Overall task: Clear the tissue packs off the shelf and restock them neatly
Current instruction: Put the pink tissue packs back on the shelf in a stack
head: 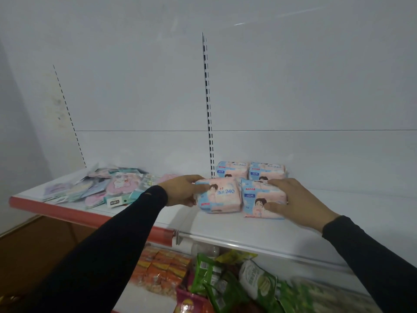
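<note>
Head view, looking down on a white shelf (316, 222) w/ a red front strip along its left part. Four pink-and-blue tissue packs sit in a 2 x 2 block near the slotted upright (208, 109) of the back wall. Rear row: back-left pack (231, 169) and back-right pack (267, 171), side by side, touching, close to the wall. Front row: front-left pack (217, 196) and front-right pack (261, 199), also touching each other, just in front of the rear pair.

Left hand (181, 190): grip closed on the left end of the front-left pack, fingers curled over its top edge, thumb at its lower side. That pack looks a little tilted; cannot tell if it is fully resting on the shelf.

Right hand (295, 201): grip on the front-right pack, fingers curled over its top, thumb pressed vs. its front face; the pack lies flat on the shelf.

Both arms in black sleeves.

Left part of the shelf: loose pile of small flat packets (101, 187) in pastel colours, well apart from the tissue block. Lower level, under the shelf: green snack bags (216, 279) and orange packets (158, 265), blurred.
</note>
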The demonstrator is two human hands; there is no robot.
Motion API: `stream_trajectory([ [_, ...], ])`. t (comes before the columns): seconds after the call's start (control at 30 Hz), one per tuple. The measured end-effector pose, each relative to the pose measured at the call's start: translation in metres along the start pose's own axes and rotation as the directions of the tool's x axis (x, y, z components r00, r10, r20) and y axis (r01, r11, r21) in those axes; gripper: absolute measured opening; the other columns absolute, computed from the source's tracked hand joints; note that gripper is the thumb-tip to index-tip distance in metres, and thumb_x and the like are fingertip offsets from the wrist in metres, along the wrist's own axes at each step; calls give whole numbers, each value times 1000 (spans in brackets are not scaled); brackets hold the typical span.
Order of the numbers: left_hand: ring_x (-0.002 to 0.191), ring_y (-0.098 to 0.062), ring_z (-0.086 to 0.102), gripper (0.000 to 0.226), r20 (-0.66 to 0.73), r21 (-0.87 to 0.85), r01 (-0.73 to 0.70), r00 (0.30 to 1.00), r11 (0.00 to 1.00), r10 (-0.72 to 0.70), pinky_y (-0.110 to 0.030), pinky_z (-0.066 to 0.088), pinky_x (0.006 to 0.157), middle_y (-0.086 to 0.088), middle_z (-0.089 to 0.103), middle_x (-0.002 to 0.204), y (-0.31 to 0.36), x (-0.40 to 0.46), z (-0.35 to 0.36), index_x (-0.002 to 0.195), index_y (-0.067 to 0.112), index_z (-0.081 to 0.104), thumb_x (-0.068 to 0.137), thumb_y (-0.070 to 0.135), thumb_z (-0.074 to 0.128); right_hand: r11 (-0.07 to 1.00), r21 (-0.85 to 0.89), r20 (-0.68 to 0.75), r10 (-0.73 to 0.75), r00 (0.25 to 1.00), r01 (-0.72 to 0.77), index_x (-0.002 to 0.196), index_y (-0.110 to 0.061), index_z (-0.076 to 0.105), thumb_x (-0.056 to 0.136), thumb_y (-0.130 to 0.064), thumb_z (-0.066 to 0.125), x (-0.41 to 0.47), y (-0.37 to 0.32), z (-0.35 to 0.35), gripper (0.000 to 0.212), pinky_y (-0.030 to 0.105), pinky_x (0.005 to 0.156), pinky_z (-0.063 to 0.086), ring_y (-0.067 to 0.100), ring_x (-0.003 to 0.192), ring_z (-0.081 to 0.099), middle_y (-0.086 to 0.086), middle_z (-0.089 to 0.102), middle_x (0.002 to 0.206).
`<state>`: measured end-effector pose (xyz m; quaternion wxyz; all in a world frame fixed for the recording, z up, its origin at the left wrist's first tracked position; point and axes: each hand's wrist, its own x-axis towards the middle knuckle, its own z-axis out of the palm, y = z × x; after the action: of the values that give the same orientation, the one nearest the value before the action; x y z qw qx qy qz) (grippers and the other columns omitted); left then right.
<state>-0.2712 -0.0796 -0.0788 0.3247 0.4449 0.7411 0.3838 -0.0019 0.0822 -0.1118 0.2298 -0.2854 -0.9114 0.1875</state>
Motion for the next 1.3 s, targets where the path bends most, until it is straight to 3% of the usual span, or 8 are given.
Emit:
stream_trajectory([
  [0.1,62,-15,59,28,-208,10,26,978,1000,-23,-25,52,59,-3,69,87,9,5,3,117,19,54,96,38,50,1000,7,-8,-4,1000,4,142,-28,39,82,-45,69,0,0,0,70,22,102,33,12,123,42,-1,37,138],
  [0.17,72,-14,63,36,-213,-7,-37,977,999,34,-28,55,68,2,66,94,10,7,14,125,26,49,93,42,53,1000,4,-15,0,1000,0,142,-29,38,83,-46,69,2,0,2,69,23,103,32,12,124,42,-1,36,139],
  [0.27,103,-14,58,71,-72,391,-170,974,905,214,-30,49,88,5,57,120,5,8,21,138,32,40,77,56,66,1000,1,-41,9,999,-9,142,-29,37,84,-45,67,4,-1,4,67,24,104,33,14,127,41,0,32,142],
  [0.37,107,-19,51,78,-35,663,-196,956,722,292,-26,40,87,-1,47,124,1,13,24,145,36,30,78,47,70,1000,-24,-97,-6,995,3,142,-29,39,84,-45,67,4,-4,9,66,24,103,34,16,130,39,-3,23,147],
  [0.5,109,-22,52,73,-125,663,-209,916,719,382,-21,36,86,-4,36,133,-8,18,36,144,33,32,81,36,70,991,-133,-97,-40,994,27,144,-25,35,81,-43,70,2,-10,16,74,25,100,39,17,126,43,-2,24,148],
  [0.7,116,-26,51,72,-209,623,-203,887,756,411,-21,36,92,-7,23,145,-8,35,51,146,29,31,84,34,66,946,-324,-138,-32,990,-14,148,-20,27,89,-45,60,20,-7,23,72,29,110,30,18,140,22,4,23,152],
  [1.03,120,-22,48,75,-147,622,-237,901,747,408,-19,33,94,-6,18,149,-3,53,54,148,27,26,85,34,66,923,-383,-130,-3,992,-47,145,-21,31,86,-48,62,36,4,24,72,30,101,42,18,130,32,2,34,139],
  [1.3,124,-34,44,76,-84,812,-133,937,569,340,-37,39,102,-15,14,152,12,47,52,151,28,14,90,43,57,810,-583,-103,3,995,-62,139,-20,35,83,-55,55,39,-15,22,69,38,96,41,25,115,46,7,45,130],
])
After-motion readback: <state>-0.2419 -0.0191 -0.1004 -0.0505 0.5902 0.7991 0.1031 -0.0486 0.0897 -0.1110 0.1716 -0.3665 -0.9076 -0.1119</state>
